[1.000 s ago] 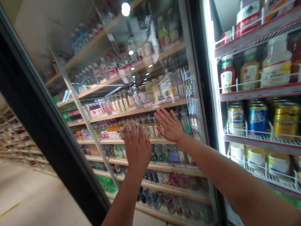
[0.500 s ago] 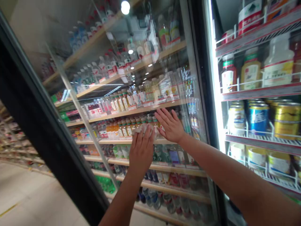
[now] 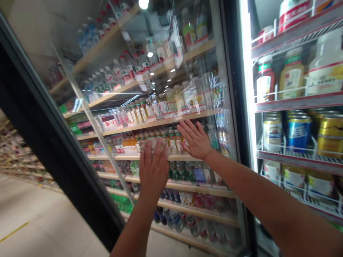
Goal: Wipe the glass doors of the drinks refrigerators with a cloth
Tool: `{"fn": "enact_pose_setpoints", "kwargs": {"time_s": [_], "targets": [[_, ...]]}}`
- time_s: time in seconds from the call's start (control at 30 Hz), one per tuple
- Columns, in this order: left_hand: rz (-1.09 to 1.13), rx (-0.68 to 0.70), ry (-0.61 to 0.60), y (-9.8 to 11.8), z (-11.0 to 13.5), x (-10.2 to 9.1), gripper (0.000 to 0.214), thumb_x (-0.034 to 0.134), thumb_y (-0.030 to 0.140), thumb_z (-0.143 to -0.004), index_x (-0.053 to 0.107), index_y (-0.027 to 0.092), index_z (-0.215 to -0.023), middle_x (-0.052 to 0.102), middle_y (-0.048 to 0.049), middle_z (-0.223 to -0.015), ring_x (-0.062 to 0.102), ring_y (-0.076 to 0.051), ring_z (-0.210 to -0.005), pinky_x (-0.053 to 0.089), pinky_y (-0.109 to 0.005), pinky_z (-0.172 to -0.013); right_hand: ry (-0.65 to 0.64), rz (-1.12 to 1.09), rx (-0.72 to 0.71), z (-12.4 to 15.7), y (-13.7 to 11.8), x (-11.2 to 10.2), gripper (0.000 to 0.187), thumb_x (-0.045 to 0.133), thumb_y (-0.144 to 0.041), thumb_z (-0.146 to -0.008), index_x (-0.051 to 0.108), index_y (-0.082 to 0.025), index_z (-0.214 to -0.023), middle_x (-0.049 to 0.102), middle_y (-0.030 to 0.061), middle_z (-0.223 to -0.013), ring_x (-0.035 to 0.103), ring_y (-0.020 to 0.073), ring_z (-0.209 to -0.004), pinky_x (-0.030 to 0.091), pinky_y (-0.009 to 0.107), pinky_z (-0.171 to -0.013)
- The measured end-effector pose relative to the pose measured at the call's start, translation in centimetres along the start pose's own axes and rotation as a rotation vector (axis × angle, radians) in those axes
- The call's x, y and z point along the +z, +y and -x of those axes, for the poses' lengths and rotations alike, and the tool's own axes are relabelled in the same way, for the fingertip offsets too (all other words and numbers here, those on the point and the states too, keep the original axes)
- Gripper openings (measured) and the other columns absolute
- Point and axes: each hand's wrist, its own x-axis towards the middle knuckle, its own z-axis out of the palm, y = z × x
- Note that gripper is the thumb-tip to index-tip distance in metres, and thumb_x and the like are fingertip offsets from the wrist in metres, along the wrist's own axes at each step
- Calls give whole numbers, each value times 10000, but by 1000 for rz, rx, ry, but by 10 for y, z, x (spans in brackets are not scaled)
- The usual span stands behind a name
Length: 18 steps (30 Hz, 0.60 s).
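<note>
An open glass fridge door (image 3: 166,53) fills the middle of the view, swung out toward me. My left hand (image 3: 153,167) presses a crumpled white cloth (image 3: 154,144) flat against the glass, fingers together over the cloth. My right hand (image 3: 196,140) lies flat on the glass just to the right, fingers spread, holding nothing. Through and in the glass I see rows of bottles on wooden shelves.
The door's black frame (image 3: 53,142) runs diagonally on the left, with tiled floor (image 3: 40,228) below it. On the right, the lit fridge interior holds cans (image 3: 297,132), jars (image 3: 292,76) and bottles on wire shelves (image 3: 300,159).
My left hand with the cloth slid right across the glass toward my right hand, then back left and slightly down. My right hand has stayed in place on the glass.
</note>
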Motion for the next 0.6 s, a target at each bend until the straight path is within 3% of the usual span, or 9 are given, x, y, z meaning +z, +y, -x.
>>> {"fn": "enact_pose_setpoints", "kwargs": {"time_s": [0.1, 0.17, 0.23, 0.3, 0.37, 0.5, 0.6], "targets": [[-46, -215, 94, -24, -12, -14, 676, 534, 191, -957, 300, 224, -1590, 262, -113, -1649, 123, -369, -1549, 186, -648, -1239, 7, 4, -7, 1, 0, 0, 663, 386, -422, -1031, 165, -206, -1618, 297, 65, -1644, 200, 237, -1558, 31, 496, -1297], [-57, -260, 97, -21, -9, -14, 676, 534, 198, -958, 298, 201, -1590, 225, -123, -1660, 82, -376, -1552, 164, -652, -1244, 15, 12, -11, 1, 0, 0, 663, 386, -421, -1032, 165, -201, -1618, 301, 67, -1643, 198, 236, -1559, 24, 490, -1296], [-40, -169, 47, -6, 3, -7, 661, 548, 186, -949, 331, 170, -1574, 276, -134, -1642, 73, -371, -1553, 163, -632, -1254, 24, 14, -12, 1, 0, 0, 666, 386, -424, -1032, 163, -199, -1618, 311, 69, -1639, 209, 240, -1556, 28, 493, -1294], [-19, 16, -32, 8, 17, 0, 615, 555, 158, -943, 399, 178, -1538, 387, -106, -1597, 147, -345, -1547, 191, -576, -1263, 29, 10, -13, 1, 1, 1, 669, 390, -429, -1030, 161, -205, -1618, 320, 69, -1636, 225, 246, -1551, 40, 496, -1292], [-35, 113, -69, 7, 23, 1, 583, 569, 158, -943, 446, 201, -1511, 454, -78, -1560, 222, -327, -1532, 213, -536, -1263, 36, 6, -18, 1, 1, 1, 672, 394, -428, -1029, 156, -208, -1618, 328, 66, -1633, 237, 248, -1547, 47, 494, -1291], [-152, -92, 62, -27, 23, -15, 638, 607, 212, -945, 393, 178, -1546, 407, -152, -1578, 214, -374, -1527, 233, -598, -1233, 39, 13, -36, 1, 3, 0, 683, 402, -414, -1029, 131, -206, -1621, 324, 69, -1634, 241, 249, -1546, 57, 491, -1289], [-183, -216, 95, -29, 47, -19, 702, 615, 204, -941, 323, 165, -1578, 331, -198, -1608, 170, -405, -1532, 237, -653, -1210, 41, 10, -44, 2, 4, -1, 691, 411, -410, -1026, 119, -219, -1622, 316, 67, -1637, 239, 251, -1547, 79, 496, -1285]]}}
